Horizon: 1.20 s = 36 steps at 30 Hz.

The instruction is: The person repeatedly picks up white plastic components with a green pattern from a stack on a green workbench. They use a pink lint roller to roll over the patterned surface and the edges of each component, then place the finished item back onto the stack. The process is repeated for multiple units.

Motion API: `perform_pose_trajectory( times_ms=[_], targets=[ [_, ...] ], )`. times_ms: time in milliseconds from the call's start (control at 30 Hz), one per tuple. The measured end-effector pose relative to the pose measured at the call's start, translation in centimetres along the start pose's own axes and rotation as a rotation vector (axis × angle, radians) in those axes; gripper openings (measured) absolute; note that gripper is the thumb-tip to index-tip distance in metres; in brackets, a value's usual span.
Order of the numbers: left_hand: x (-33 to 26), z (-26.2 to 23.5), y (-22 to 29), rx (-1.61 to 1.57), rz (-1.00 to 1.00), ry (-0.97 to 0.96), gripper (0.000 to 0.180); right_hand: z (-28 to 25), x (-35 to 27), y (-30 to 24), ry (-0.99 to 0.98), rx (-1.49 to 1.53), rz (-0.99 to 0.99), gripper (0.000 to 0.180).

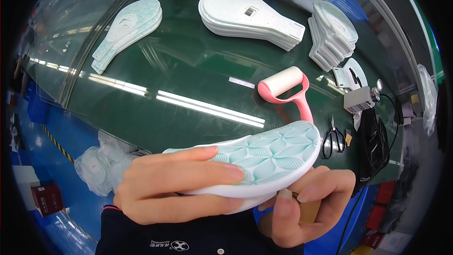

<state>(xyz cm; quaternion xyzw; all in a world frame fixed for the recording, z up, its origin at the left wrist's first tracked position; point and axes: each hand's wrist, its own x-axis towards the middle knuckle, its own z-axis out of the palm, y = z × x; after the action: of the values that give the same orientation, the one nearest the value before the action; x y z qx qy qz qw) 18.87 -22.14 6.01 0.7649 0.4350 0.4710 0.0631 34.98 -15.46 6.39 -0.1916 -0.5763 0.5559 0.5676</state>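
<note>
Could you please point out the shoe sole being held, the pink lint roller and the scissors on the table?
shoe sole [271,156]: head view, on its patterned teal tread.
pink lint roller [282,81]: head view, on the white roll.
scissors [333,139]: head view, on the black handles.

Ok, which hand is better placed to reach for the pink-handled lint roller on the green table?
Probably the right hand: the pink-handled lint roller lies on the green table up and to the right, nearer that side. The left hand wraps most of the white shoe sole with the teal leaf pattern, carrying it.
</note>
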Motion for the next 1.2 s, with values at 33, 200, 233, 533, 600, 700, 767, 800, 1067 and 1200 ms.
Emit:
perform_pose_trajectory(
  times_ms=[33,200,233,533,600,700,767,800,1067,1200],
  targets=[
    [0.2,-0.3,0.2,-0.017,-0.021,-0.012,0.014,-0.2,0.0,0.1,-0.026,0.007,-0.023,0.030],
    [0.1,0.0,0.1,0.023,-0.003,0.027,0.011,-1.4,1.3,0.8,-0.313,-0.046,-0.117,0.027],
    [-0.2,0.3,0.1,0.038,-0.021,0.052,0.010,-1.1,0.8,0.6,-0.217,0.018,-0.032,0.029],
    [0.1,1.0,0.4,0.012,-0.145,0.157,0.006,-2.3,0.7,0.7,-0.103,0.118,-0.054,0.030],
    [0.3,1.2,0.3,0.002,-0.151,0.169,0.008,-1.6,0.6,0.0,0.062,0.099,-0.046,0.028],
    [0.0,1.3,0.3,0.019,-0.148,0.183,0.013,-1.0,0.4,0.3,-0.002,0.017,0.021,0.029],
    [-0.1,1.4,0.0,0.022,-0.127,0.172,0.019,-0.9,0.2,0.7,-0.013,0.053,0.017,0.029],
    [-0.1,1.3,-0.2,-0.001,-0.115,0.149,0.022,-0.9,0.2,0.9,-0.020,0.072,0.015,0.029],
    [1.0,1.3,0.1,-0.032,-0.068,0.065,0.027,-1.2,-0.4,0.2,-0.058,0.021,-0.028,0.028],
    [0.4,2.3,-0.3,-0.079,-0.081,0.172,0.023,-1.3,-0.6,1.0,-0.075,-0.093,-0.116,0.027]
  ],
)
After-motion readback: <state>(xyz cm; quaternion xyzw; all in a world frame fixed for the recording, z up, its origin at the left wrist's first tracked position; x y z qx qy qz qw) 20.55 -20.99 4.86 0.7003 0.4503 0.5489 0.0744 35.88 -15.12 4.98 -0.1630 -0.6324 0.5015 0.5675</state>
